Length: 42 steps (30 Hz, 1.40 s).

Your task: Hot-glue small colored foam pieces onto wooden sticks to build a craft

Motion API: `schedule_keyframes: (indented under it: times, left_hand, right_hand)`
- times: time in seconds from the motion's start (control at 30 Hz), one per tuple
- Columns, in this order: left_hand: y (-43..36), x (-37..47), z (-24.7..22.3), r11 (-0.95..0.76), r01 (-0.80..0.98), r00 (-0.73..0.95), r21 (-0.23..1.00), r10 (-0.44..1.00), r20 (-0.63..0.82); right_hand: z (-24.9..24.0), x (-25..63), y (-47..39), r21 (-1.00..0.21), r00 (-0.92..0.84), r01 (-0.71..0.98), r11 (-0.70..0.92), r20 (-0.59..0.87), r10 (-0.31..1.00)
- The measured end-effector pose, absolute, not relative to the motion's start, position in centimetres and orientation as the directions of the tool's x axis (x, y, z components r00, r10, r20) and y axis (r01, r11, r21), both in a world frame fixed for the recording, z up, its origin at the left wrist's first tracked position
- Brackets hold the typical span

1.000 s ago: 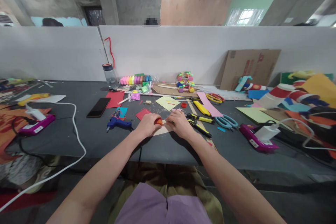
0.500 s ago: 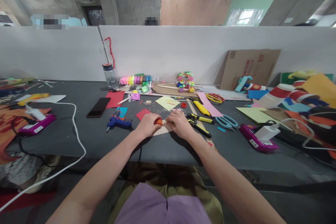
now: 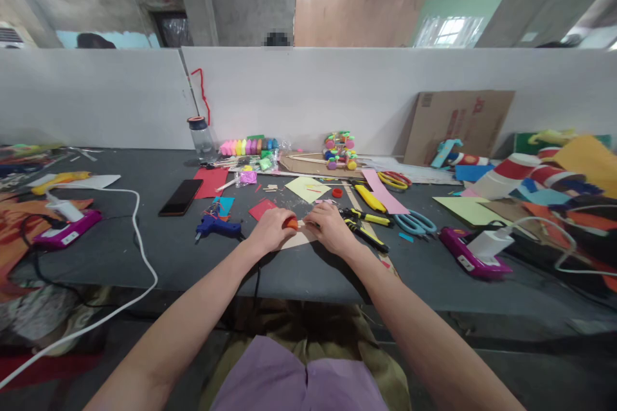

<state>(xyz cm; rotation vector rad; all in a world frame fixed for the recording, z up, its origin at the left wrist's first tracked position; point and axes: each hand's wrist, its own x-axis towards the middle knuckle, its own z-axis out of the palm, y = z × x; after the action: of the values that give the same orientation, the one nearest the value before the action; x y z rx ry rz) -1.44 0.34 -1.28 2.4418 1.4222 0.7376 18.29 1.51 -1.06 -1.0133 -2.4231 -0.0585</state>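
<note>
Near the front edge of the dark table, my left hand is closed round a small orange round piece. Just right of it, my right hand has its fingers bent together at a small pale stick; whether they grip it is hard to make out. Under both hands lies a light cardboard piece. A blue glue gun rests left of my left hand. Yellow-and-black pliers lie right of my right hand, and a pale yellow sheet is behind the hands.
A phone, red paper and a bottle are at the left. Blue scissors, a pink strip and a purple power strip lie right. Colourful clay stands at the back.
</note>
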Motion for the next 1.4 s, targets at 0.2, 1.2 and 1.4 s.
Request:
schedule_keyframes:
  times: [0.2, 1.2, 1.4]
  left_hand:
    - [0.25, -1.42, -1.21, -0.512, 0.747, 0.405, 0.425, 0.857, 0.32]
    - [0.28, -1.54, -1.46, -0.501, 0.745, 0.392, 0.441, 0.863, 0.319]
    - [0.32, -1.52, -1.56, -0.496, 0.756, 0.387, 0.426, 0.865, 0.321]
  right_hand:
    - [-1.17, 18.31, 1.58, -0.15, -0.59, 0.674, 0.724, 0.481, 0.649]
    - [-1.13, 18.3, 1.52, -0.14, -0.586, 0.689, 0.711, 0.471, 0.66]
    - [-1.11, 18.44, 1.55, -0.133, -0.58, 0.702, 0.7, 0.464, 0.67]
